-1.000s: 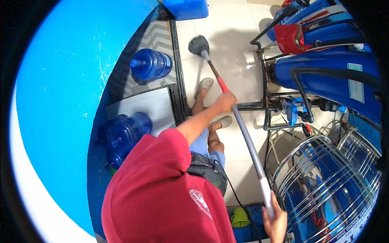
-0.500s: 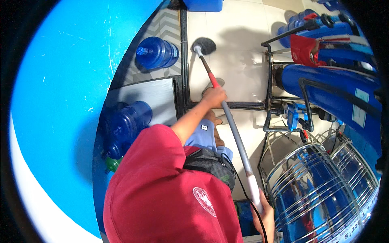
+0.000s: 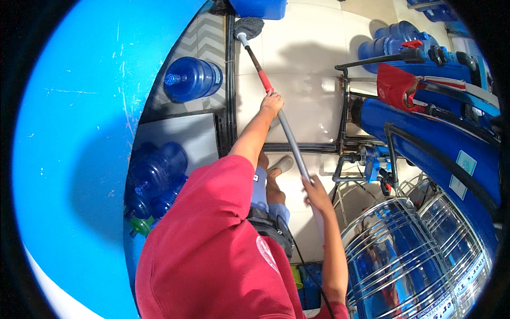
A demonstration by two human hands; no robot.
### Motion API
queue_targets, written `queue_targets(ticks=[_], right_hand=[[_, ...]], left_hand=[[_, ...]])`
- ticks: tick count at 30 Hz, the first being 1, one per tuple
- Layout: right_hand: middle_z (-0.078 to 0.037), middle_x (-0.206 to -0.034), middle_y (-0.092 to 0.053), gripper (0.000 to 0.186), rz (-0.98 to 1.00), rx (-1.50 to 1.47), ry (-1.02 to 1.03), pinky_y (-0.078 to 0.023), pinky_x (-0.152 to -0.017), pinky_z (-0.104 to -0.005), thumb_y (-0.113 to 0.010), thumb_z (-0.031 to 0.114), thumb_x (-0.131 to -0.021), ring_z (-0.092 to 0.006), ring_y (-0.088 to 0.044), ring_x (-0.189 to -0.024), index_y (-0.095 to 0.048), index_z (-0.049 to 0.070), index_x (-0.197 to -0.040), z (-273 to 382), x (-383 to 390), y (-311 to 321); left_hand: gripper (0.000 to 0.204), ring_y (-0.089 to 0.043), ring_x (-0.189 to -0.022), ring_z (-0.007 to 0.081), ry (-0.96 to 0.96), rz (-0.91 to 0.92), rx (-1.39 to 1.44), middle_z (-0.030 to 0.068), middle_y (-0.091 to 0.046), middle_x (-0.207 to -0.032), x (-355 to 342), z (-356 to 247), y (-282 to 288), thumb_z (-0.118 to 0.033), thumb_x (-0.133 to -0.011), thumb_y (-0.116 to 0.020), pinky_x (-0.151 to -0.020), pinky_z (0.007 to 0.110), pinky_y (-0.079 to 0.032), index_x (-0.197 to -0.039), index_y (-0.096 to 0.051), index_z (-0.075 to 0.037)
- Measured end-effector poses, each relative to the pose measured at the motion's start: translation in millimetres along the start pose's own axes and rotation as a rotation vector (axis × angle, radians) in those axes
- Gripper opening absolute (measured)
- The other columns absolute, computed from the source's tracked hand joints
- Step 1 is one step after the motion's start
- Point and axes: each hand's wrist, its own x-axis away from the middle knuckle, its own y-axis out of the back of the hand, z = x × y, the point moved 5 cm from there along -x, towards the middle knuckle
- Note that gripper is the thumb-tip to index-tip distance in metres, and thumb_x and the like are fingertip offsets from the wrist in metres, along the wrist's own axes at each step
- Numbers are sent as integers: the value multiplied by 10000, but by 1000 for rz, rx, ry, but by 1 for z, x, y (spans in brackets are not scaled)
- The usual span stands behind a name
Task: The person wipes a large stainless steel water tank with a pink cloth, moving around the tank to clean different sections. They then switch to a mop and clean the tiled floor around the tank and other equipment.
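On the tiled floor point(image 3: 308, 48), head view: mop point(image 3: 249, 25) pushed farther out than a second ago, head now at the far wall. Left hand point(image 3: 271, 102) and right hand point(image 3: 317, 194) each clenched on the handle; stroke fully extended.

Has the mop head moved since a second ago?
Yes. The mop head slid forward across the floor tiles, away from the feet, up to the blue bin.

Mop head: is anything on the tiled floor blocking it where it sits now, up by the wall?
The mop head lies on the white floor tiles, at the black frame rail, just below a blue container. Those two hem it in; the tiles toward the right look bare. Left hand and right hand grip the handle.
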Motion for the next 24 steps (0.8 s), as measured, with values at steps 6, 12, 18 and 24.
queue_targets(ticks=[6,12,18,24], right_hand=[[-15,-656,-458,402,286,-464,25,-341,-337,-242,-445,355,-1000,-86,-386,-385,-442,92,-1305,-5,-78,-53],[16,-604,-426,429,167,-506,34,-323,-337,-217,-432,313,-1012,-68,-363,-379,-409,135,-1401,-137,23,-20],[24,-605,-451,453,30,-567,-326,-324,-331,-230,-469,331,-997,-63,-383,-392,-422,144,-1408,-314,171,-4],[22,-554,-408,442,-96,-767,-361,-298,-304,-246,-516,272,-978,-72,-379,-379,-434,122,-1385,-381,291,-42]], left_hand=[[494,-184,-1431,322,236,-127,322,195,-242,-1510,39,9,-25,-23,-778,-634,-1161,395,-239,-1234,-445,-34],[608,-180,-1393,462,-174,-199,364,290,-265,-1455,92,-126,-79,-216,-665,-733,-1131,518,-241,-1194,-504,-22],[365,-504,-1162,284,-669,111,320,75,-574,-1043,177,-323,-174,-279,-551,-763,-992,643,-301,-879,-633,-187],[236,-580,-1035,276,-1082,302,427,49,-620,-922,246,-431,-221,-189,-574,-693,-962,512,-390,-791,-613,-145]])
